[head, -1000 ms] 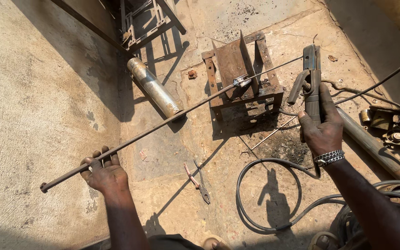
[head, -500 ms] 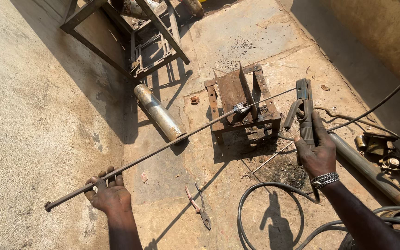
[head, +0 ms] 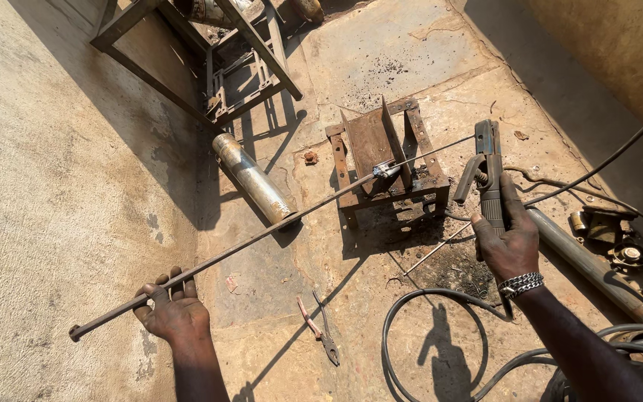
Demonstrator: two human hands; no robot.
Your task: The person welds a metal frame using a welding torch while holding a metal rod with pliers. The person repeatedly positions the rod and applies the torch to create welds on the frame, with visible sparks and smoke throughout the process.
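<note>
Long rusty steel rod (head: 262, 234) runs diagonally, lower-left to upper-right, across the concrete floor (head: 53, 149). Near end sticks out past the left hand (head: 173, 313); far end rests across the rusty metal stand (head: 385, 160) up ahead, slightly right of centre. Left hand is closed around the rod close to its near end, fingers curled over the top, knuckles up. Right hand (head: 511, 242) is wrapped tight around the handle of a welding electrode holder (head: 487, 171), clamp end pointing away from the body; bracelet on that wrist. Holder sits just right of the stand, apart from the rod, with the rod's far tip reaching toward the clamp head. Can't tell if an electrode is loaded; a thin bare wire (head: 433, 253) lies on the floor below the hand. So the right hand is nearer the stand end of the rod, and the left has the free end. Black cable (head: 411, 327) loops on the floor between the arms. Pliers (head: 320, 331) lie on the floor just right of the left forearm. Shiny metal cylinder (head: 251, 179) lies left of the stand, under the rod's line. Grey pipe (head: 582, 260) lies right of the right hand. No packages, labels or signs visible.
</note>
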